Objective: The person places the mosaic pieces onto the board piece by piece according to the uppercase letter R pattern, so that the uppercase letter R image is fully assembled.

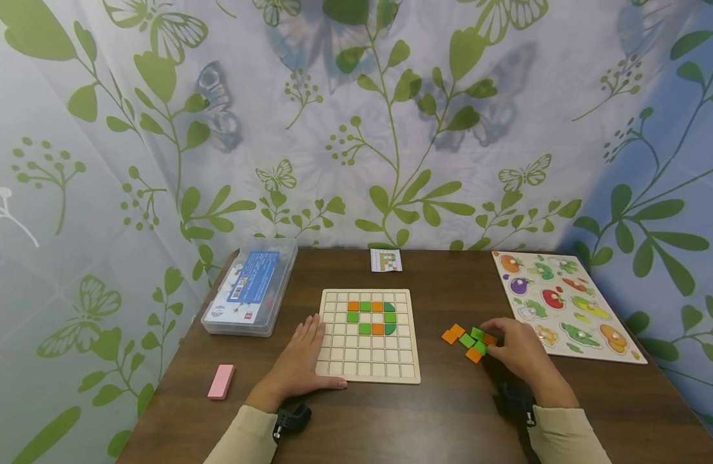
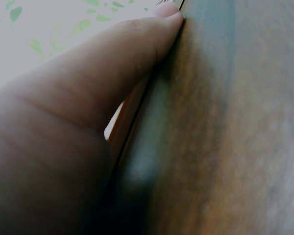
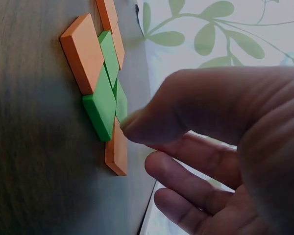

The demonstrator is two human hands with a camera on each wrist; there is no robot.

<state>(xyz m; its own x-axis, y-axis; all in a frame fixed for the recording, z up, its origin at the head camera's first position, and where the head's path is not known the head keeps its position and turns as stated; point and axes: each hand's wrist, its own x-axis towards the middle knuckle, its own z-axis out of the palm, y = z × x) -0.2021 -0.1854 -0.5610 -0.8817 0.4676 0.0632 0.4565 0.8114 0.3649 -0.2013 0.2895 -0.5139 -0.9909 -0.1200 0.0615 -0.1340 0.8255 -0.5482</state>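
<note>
Tiles by bent R grip, hold unclear; L grip unclenched, straight-fingered, at bd.

passage: between grid board and tiles | obstacles: plastic case left, vegetable puzzle right

Looks like a screened-off play nook, can't tell if home or classroom, with leafy butterfly fabric (busy print, honestly) hung round a wood-grain table holding a vegetable puzzle and gridded wooden board.
</note>
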